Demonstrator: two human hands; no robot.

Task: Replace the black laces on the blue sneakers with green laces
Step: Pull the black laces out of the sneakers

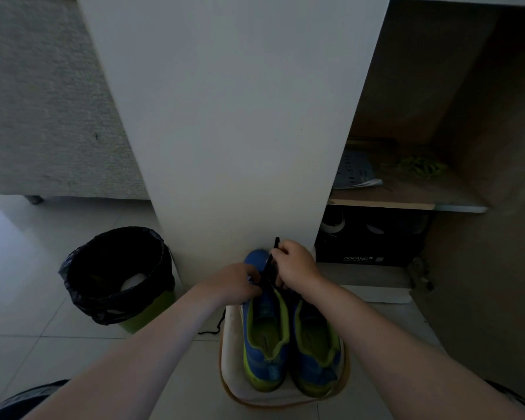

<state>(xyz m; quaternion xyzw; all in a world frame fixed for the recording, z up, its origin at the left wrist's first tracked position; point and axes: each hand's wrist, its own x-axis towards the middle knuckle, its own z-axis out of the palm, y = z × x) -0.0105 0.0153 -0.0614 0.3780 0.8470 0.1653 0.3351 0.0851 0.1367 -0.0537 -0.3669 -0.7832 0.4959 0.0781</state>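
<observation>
Blue sneakers (267, 359): lying paired on cushion (234, 374), toes pointing to 12 o'clock.
Left hand (234, 283): gripping one sneaker's lacing.
Right hand (294, 265): pinching black lace (269, 269), holding it toward 12.
Green laces (420, 167): lying on shelf (406, 204) at 2 o'clock, right hand nearer.

Only readable bit is "AOKANG", white letters on the front of the black shoebox (370, 244). The printed paper (356, 174) on the shelf (412, 204) above it is too blurry to read.
</observation>
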